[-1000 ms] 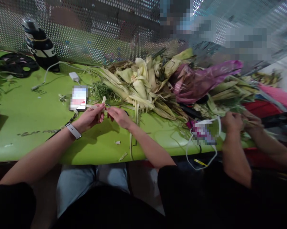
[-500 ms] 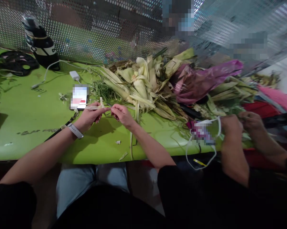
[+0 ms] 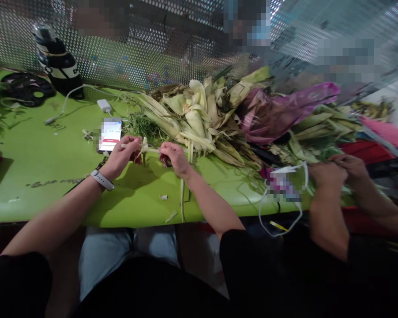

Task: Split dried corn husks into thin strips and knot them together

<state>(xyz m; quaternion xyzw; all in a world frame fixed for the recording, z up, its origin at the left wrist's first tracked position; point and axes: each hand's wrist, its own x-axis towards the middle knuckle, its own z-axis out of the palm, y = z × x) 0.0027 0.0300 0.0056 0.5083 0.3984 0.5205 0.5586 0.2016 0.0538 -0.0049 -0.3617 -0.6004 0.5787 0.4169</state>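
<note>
My left hand [image 3: 124, 154], with a pale watch band on its wrist, is closed on a pale corn husk strip [image 3: 151, 150] in front of the phone [image 3: 110, 134]. The strip stretches across to my right hand [image 3: 175, 157], whose fingers are pinched on its other end. A thin dark sliver shows by the right fingertips, too small to name. Just beyond my hands lie thin green shreds [image 3: 142, 125] and a large heap of corn husks [image 3: 199, 119].
A purple plastic bag [image 3: 268, 115] rests against the husk heap. At the back left stand a dark bottle [image 3: 61, 66] and a white charger plug [image 3: 104, 106] with its cable. Another person's hands [image 3: 338, 170] work at the right, near a white strap [image 3: 305, 176]. Perforated metal sheet [image 3: 146, 39] borders the table.
My hands have moved apart from nearly touching, and the pale strip now spans the gap between them. The other person's hands have shifted slightly.
</note>
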